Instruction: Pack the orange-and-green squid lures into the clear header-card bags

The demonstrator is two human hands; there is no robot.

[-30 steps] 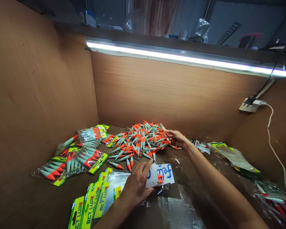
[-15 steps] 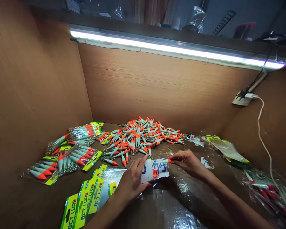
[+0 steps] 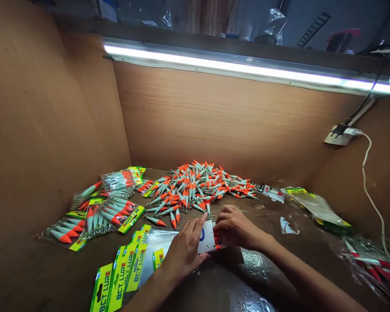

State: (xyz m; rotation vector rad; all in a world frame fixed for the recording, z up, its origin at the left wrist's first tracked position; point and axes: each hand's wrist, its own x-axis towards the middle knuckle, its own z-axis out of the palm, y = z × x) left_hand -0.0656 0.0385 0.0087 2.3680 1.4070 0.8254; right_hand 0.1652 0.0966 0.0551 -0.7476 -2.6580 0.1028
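Observation:
My left hand (image 3: 184, 250) presses down on a white card with blue writing (image 3: 206, 237), fingers held together on its left edge, over a clear plastic bag (image 3: 159, 242). Fingers curled, my right hand (image 3: 235, 226) sits on the card's right part, covering an orange-tipped lure that just shows under it. A big heap of pale green and orange lures (image 3: 195, 186) lies just behind both hands. Green "BCT LURE" header cards (image 3: 118, 279) fan out at my left forearm.
Filled lure packets (image 3: 107, 212) lie along the left wall. More packets and plastic bags (image 3: 315, 208) lie at the right, with red lures (image 3: 373, 264) at the far right edge. Brown board walls enclose the bench; a light strip (image 3: 247, 69) and a socket with cable (image 3: 341, 135) are on the back wall.
My right hand left the lure heap, brought one lure back to the white card, and now rests on the card beside my left hand. The left hand stayed on the card.

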